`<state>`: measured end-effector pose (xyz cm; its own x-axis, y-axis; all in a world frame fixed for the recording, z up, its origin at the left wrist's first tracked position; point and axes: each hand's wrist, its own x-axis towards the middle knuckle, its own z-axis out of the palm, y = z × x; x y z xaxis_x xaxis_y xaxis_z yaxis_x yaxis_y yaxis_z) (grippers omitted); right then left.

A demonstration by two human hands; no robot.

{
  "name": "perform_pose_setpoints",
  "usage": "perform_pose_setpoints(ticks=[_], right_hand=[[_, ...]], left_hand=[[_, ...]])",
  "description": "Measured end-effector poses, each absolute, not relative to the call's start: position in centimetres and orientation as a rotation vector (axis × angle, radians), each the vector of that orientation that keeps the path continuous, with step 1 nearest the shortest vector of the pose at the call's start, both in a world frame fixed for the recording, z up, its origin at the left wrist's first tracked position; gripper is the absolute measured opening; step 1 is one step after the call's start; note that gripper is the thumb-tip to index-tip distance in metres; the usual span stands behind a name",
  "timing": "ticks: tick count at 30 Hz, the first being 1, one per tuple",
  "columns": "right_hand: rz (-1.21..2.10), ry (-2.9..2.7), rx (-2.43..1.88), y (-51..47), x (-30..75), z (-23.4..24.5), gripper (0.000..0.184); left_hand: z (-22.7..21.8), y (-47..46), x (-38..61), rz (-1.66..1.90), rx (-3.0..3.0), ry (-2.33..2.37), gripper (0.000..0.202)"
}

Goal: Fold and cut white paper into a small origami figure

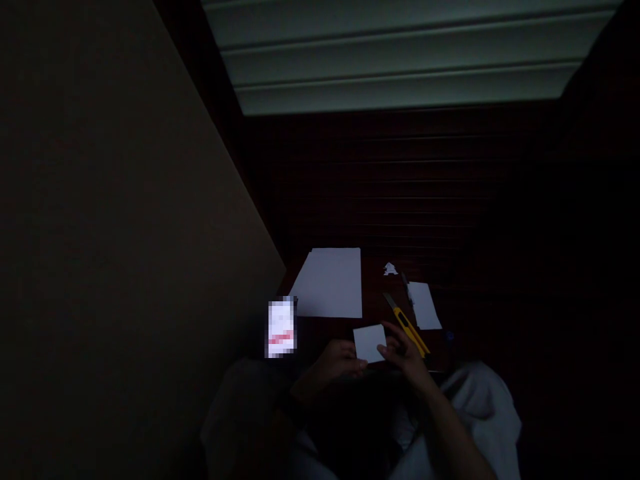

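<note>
A small square of white paper [369, 343] is held up between my two hands over the near edge of a dark table. My left hand [341, 358] pinches its lower left corner, the fingers curled. At the right side, my right hand [404, 352] grips it with the thumb on the front and fingers behind. Just beyond the right hand lies a yellow utility knife [406, 329], its blade pointing away and to the left. A folded white paper shape [390, 269] sits farther back on the table.
White paper sheets [330, 283] lie at the table's back left. A smaller white sheet [425, 307] is at the right, a dark pen-like object [407, 288] along its left edge. A lit, pixelated screen [281, 328] stands at the left. A wall [125, 233] rises on the left.
</note>
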<state>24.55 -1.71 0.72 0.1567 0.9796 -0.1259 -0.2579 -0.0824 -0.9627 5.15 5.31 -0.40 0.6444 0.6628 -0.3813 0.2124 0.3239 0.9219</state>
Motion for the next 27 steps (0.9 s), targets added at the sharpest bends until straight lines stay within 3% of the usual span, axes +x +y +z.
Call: perform_pose_setpoints(ticks=[5,15,22,27], right_hand=[[1.263,-0.839,-1.130,-1.6,24.4,0.6,0.063],[1.257,-0.827,-1.222,-1.4,25.0,-1.0,0.043],[1.248,-0.815,-1.171,-1.3,24.7,-0.9,0.057],[1.266,-0.821,-1.148,-1.4,24.8,-0.7,0.056]], left_hand=[[-0.7,5.3,5.1,0.340,1.187,0.895,0.041],[2.2,4.5,5.4,0.484,0.951,0.858,0.049],[2.6,4.5,5.6,0.517,0.875,0.857,0.056],[2.4,4.5,5.6,0.534,0.851,0.867,0.050]])
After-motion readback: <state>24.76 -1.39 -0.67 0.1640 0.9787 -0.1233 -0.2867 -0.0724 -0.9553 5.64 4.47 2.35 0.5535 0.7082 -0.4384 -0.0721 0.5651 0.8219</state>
